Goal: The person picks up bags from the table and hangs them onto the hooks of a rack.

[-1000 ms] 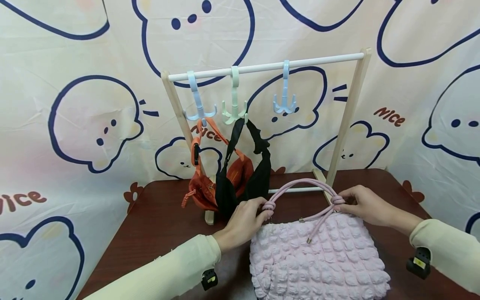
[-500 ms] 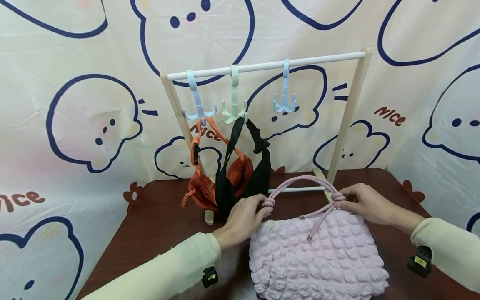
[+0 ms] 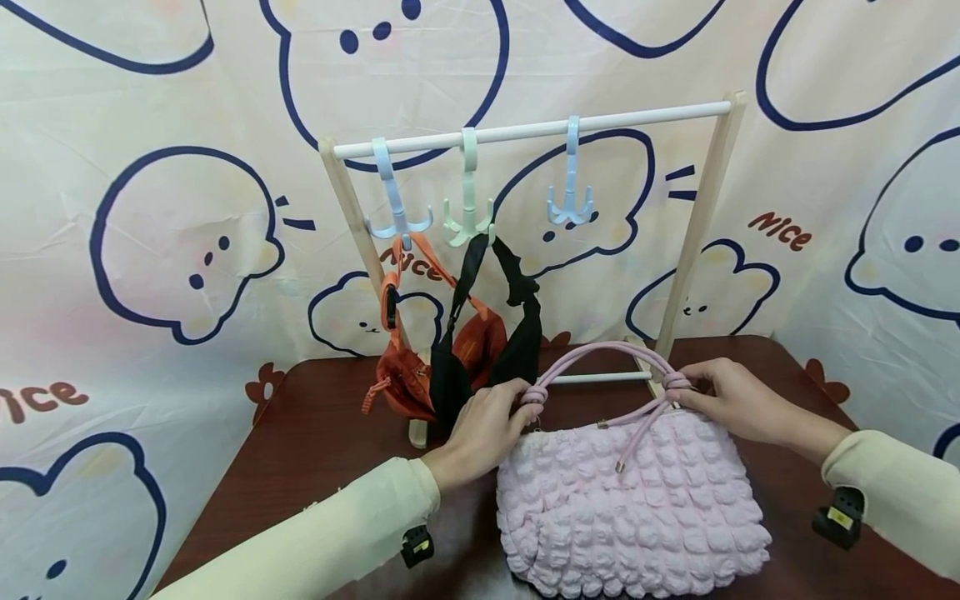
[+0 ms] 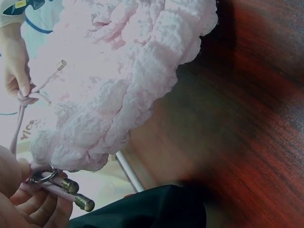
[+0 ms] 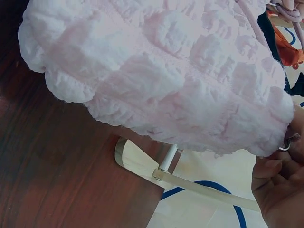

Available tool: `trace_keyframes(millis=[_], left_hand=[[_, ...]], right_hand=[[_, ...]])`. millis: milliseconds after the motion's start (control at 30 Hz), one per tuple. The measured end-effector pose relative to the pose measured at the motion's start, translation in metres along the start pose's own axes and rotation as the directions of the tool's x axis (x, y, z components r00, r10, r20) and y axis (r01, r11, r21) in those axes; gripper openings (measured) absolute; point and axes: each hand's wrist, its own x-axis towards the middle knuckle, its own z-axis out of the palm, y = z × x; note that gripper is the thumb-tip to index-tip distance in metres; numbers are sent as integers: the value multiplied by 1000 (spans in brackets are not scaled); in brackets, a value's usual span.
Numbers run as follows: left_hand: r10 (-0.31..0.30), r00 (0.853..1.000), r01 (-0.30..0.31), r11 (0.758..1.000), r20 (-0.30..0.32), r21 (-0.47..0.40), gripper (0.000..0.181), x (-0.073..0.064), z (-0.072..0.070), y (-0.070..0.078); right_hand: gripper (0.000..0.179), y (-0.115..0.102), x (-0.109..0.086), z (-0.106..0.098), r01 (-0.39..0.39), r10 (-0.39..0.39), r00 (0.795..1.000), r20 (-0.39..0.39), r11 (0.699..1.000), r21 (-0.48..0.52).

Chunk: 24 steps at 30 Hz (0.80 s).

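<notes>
A pink puffy quilted handbag (image 3: 633, 508) hangs upright between both hands, its lower edge close over the dark tabletop. My left hand (image 3: 483, 429) pinches the knot at the left end of the rope handle (image 3: 600, 352). The knot at the other end is held by my right hand (image 3: 731, 400). In the left wrist view, metal-tipped cord ends (image 4: 78, 194) and a ring stick out past the left fingers. The right wrist view shows the bag's puffy side (image 5: 166, 76) with the right fingers curled at its top corner.
Behind the bag stands a rack with a white rail (image 3: 637, 121) and wooden posts. Two blue hooks (image 3: 570, 183) and a green hook (image 3: 468, 192) hang from it. An orange bag (image 3: 405, 379) and a black bag (image 3: 517, 358) hang at left. The brown table (image 3: 277, 442) lies below.
Both hands have lifted the pink handbag slightly, so its bottom edge now shows in the head view. The rack and hanging bags stay put.
</notes>
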Motion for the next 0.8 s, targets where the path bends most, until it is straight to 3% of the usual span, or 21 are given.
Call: trace_keyframes(millis=[367, 800], left_hand=[[-1, 1000, 1, 1000, -8, 2, 17, 5, -2, 4], [9, 999, -8, 1000, -40, 24, 16, 10, -4, 10]], right_hand=[[11, -3, 0, -4, -16, 16, 1000, -24, 1000, 8], [18, -5, 1, -11, -38, 38, 999, -38, 999, 12]])
